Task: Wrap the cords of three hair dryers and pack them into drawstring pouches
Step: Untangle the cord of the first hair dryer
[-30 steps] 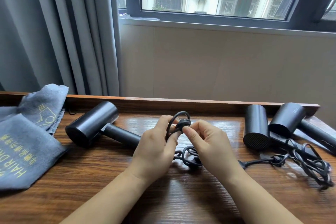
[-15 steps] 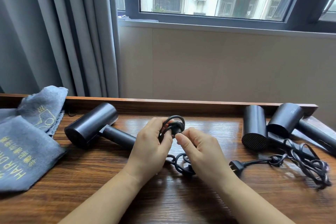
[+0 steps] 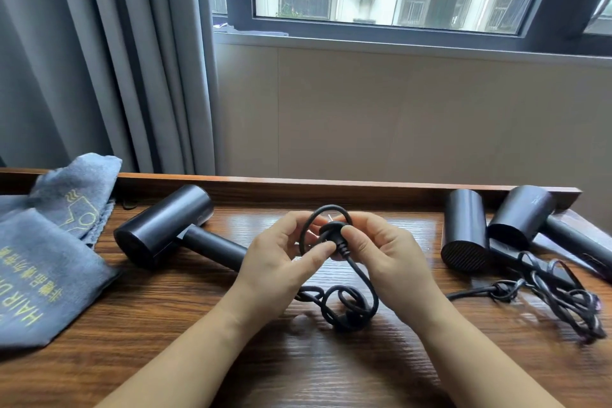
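Here, at a wooden desk (image 3: 331,374) under the window, my left hand (image 3: 278,262) pinches a small loop of the black power cord (image 3: 359,278) while my right hand (image 3: 381,255) grips its plug (image 3: 332,231), both raised just above the tabletop. The rest of the cord lies kinked below my wrists, trailing to the left hair dryer (image 3: 169,228). Two more dryers (image 3: 496,225) sit at right with tangled cords (image 3: 563,301); grey drawstring pouches (image 3: 43,262) wait at far left. The stiff loop could spring open if either pinch slackens, and the kinks may knot.
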Demonstrator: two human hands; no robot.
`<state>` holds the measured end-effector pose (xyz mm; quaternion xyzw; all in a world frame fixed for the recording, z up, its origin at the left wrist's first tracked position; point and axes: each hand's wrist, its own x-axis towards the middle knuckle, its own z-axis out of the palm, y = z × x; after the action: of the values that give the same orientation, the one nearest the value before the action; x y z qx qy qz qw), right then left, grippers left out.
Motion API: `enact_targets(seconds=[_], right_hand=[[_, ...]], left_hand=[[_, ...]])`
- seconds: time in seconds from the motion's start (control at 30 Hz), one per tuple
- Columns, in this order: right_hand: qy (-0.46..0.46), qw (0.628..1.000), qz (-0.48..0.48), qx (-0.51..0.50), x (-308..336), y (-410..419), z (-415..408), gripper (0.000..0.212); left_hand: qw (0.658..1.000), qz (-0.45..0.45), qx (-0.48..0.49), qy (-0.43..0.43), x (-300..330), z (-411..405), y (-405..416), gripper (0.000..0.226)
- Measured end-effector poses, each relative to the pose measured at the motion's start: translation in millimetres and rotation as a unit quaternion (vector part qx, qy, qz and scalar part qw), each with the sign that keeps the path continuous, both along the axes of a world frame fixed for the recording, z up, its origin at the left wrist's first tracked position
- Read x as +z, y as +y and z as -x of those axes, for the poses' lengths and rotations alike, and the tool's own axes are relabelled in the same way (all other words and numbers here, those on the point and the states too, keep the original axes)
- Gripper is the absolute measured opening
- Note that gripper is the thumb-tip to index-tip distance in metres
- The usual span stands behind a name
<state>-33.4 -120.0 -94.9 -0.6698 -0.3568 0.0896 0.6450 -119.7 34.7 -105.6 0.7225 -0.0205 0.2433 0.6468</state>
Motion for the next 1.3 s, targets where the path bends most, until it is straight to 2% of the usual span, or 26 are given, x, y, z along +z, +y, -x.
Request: enact_targets(seconds=[0.1,0.27,0.4,0.47,0.57,0.7,0.8,0.9,1.0,1.17,1.3], right_hand=[[-0.034,0.999,0.019,-0.023,1.2,1.3,3.0,0.023],[-0.089,0.992,0.067,-0.058,-2.1,2.3,3.3,0.02],[-0.079,0.994,0.055,-0.058,-3.1,2.6,3.1,0.015],[-0.061,0.996,0.045,-0.038,-2.7,2.8,3.8,0.015],[0.003,1.0,0.004,-0.01,-3.1,2.1,1.5,0.007],[0.087,0.995,-0.037,-0.018,-2.6,0.6,-2.1,0.014],[0.153,0.986,-0.065,0.028,-1.9,1.6,-1.5,0.006],[0.255,0.958,-0.099,0.085,0.9,2.4,-1.4,0.021],[0.239,0.961,-0.09,0.109,-0.4,3.0,-0.8,0.021],[0.201,0.974,-0.047,0.093,-6.2,2.3,-2.1,0.045],[0.215,0.969,-0.047,0.109,-5.2,2.0,-1.3,0.022]], left_hand=[[0.999,0.051,-0.015,0.006,3.1,1.4,-1.4,0.021],[0.998,0.046,-0.021,0.024,1.6,0.8,-4.2,0.024],[0.999,0.023,-0.013,0.038,3.6,2.5,-3.3,0.026],[0.996,0.07,-0.015,0.045,4.3,2.0,-2.8,0.02],[0.988,0.143,-0.026,0.058,6.9,2.2,-1.1,0.025],[0.991,0.121,-0.031,0.055,9.4,3.6,-1.8,0.027],[0.992,0.116,-0.002,0.039,8.4,1.0,-0.6,0.016],[0.99,0.136,0.011,0.022,10.3,2.3,0.7,0.012],[0.988,0.155,-0.001,0.024,11.9,3.7,-1.2,0.009],[0.988,0.148,-0.003,0.042,12.5,2.8,-2.0,0.005],[0.996,0.071,0.026,0.046,12.2,3.3,-0.9,0.012]])
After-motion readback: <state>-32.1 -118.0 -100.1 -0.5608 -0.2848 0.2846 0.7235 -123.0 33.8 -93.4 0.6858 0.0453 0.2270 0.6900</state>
